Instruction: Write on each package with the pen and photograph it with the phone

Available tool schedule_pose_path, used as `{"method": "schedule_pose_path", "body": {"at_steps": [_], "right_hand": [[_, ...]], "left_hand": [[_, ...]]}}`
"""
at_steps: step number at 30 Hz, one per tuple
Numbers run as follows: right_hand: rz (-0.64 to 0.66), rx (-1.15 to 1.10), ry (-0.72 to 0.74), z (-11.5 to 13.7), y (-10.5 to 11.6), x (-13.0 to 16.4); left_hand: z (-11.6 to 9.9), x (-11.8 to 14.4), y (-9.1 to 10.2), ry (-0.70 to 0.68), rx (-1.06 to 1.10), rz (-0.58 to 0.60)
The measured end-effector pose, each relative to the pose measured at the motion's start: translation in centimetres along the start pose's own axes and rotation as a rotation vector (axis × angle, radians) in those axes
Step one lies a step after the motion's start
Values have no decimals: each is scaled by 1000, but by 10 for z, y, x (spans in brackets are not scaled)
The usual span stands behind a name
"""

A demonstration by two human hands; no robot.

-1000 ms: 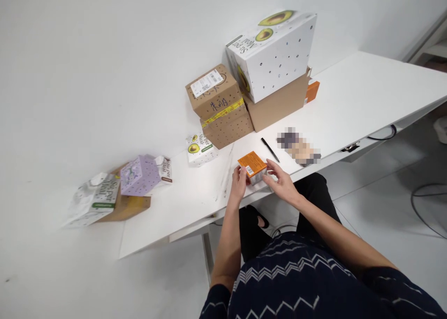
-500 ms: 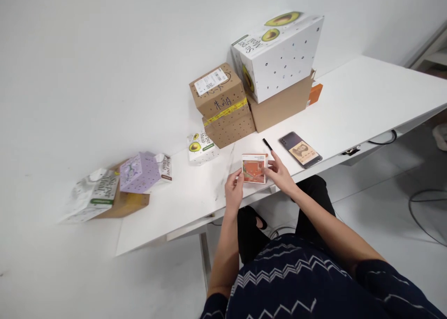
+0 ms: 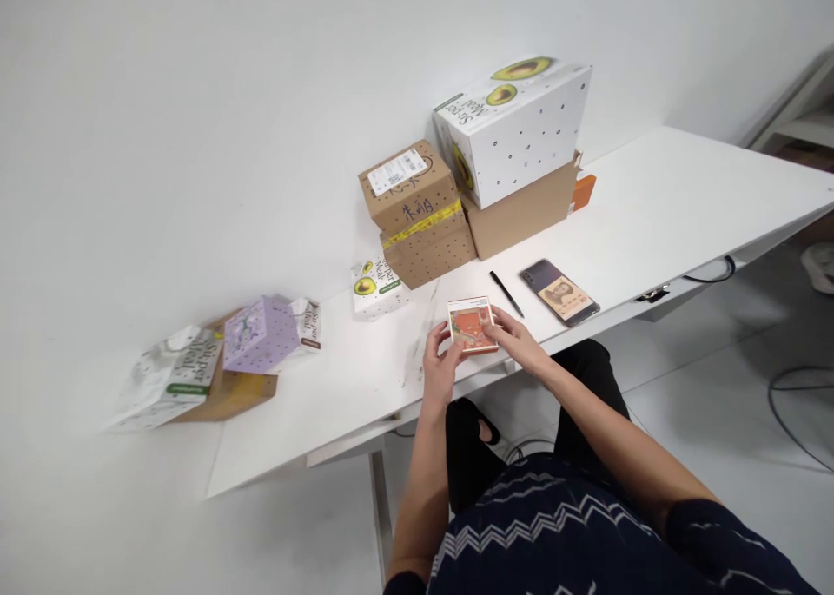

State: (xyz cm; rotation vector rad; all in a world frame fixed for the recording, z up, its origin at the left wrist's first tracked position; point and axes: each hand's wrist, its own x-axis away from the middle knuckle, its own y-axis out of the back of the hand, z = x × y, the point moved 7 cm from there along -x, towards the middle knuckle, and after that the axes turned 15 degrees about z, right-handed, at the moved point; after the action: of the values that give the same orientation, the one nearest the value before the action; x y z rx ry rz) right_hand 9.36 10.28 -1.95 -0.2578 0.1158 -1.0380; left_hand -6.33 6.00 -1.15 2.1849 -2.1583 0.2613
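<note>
Hands bracket the small orange box (image 3: 473, 325), left hand (image 3: 440, 365) pinching its left edge, right hand (image 3: 518, 341) pinching its right.

- White table (image 3: 684, 187) running from lower left to right edge of frame, one white leg (image 3: 376, 517) under its near side.
- Plain white wall (image 3: 195, 100) filling upper left and top, evenly lit, no harsh shadows.
- Pale grey floor (image 3: 730, 421) at lower right, tile seams faint.
- Black cable (image 3: 791, 413) looping over floor at right edge; another cable (image 3: 713, 275) hanging beneath table edge.
- Part of pale shelf (image 3: 804, 126) at upper right corner.
</note>
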Motion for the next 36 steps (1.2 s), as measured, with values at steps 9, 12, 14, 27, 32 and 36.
{"method": "schedule_pose_path", "body": {"at_steps": [9,12,14,27,32,36], "right_hand": [[-266,986,-187,23,52,-5],[-248,1251,-434,25,64,-24],[-219,1287,-576,22,68,-34],[-238,967,-373,39,76,-36],[-291,178,83,59,59,-20],[-165,70,161,61,27,-28]], "left_hand": [[15,-5,4,81,-163,-87],[3,-2,4,49,-442,-104],[-2,1,2,57,-614,-87],[-1,-4,-10,-205,-791,-46],[-1,-1,-20,-224,-851,-36],[-10,6,-28,-274,-963,-74]]}}
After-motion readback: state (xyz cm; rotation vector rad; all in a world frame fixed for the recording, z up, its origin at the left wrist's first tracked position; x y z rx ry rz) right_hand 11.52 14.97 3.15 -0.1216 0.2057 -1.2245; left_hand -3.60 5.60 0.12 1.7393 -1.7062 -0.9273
